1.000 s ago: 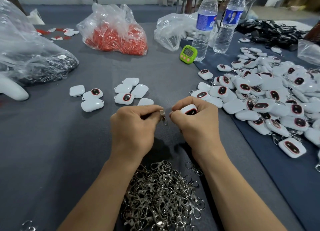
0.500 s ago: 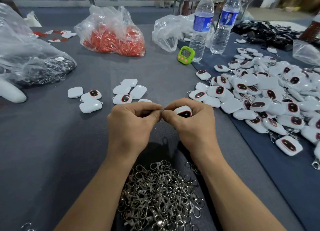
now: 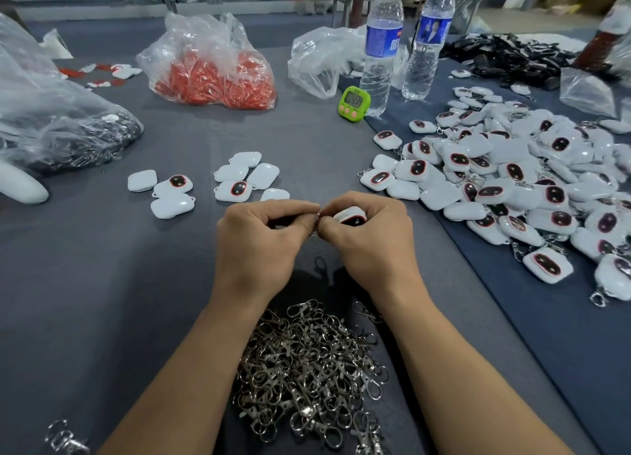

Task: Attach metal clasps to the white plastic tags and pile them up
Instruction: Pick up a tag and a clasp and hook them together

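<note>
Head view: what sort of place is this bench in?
Probably a small hand-assembly workshop: a heap of loose metal clasps lies on the grey table, a big pile of white tags on the right, and bulk red parts in a plastic bag.

Bare left hand [image 3: 259,246] and right hand [image 3: 372,246], forearms [image 3: 191,369] uncovered.

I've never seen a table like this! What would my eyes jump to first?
Probably the hands meeting in the middle: the left hand pinches a tiny clasp at the white tag gripped by the right hand. Then the big pile of white tags on the right, the shiny heap of metal clasps between the forearms, and the bag of red pieces at the back.
</note>
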Demonstrator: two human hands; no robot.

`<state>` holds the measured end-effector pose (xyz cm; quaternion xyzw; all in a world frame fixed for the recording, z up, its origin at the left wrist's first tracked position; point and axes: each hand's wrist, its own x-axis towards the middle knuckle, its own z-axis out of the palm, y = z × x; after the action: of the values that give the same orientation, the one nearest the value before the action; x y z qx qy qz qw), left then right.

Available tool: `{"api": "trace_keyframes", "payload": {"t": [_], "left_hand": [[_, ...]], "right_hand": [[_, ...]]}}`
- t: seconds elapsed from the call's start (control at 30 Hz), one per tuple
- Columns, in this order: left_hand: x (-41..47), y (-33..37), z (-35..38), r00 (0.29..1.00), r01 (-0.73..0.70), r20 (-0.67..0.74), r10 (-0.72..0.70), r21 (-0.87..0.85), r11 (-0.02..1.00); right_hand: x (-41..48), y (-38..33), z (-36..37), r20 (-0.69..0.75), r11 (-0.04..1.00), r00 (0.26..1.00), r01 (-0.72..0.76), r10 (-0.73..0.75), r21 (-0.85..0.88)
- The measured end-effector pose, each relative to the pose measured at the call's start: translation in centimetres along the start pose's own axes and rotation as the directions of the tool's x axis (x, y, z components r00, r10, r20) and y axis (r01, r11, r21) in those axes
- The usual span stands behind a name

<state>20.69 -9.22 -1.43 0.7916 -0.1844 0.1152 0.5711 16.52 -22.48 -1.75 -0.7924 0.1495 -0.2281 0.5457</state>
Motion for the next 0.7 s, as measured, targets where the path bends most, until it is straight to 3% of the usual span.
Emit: {"api": "trace_keyframes", "payload": {"t": [0.2,0.4,0.7], "left_hand": [[-0.6,0.1,-0.8,0.996,-0.079,0.052,0.076,0.075,0.994],[0.2,-1.1,-1.4,0.986,0.152,0.092,-0.142,-0.114,0.982],[1.4,-1.3,-1.4,0.95,0.225,0.26,-0.176,-0.173,0.959]], "right_hand": [[0.4,-0.2,0.1,0.128,0.983,0.986,-0.122,0.104,0.14],[0.5,-0.2,0.5,0.199,0.971,0.975,-0.14,0.101,0.196],[1.2,0.0,0.6,0.193,0.953,0.972,-0.18,0.134,0.244]]}}
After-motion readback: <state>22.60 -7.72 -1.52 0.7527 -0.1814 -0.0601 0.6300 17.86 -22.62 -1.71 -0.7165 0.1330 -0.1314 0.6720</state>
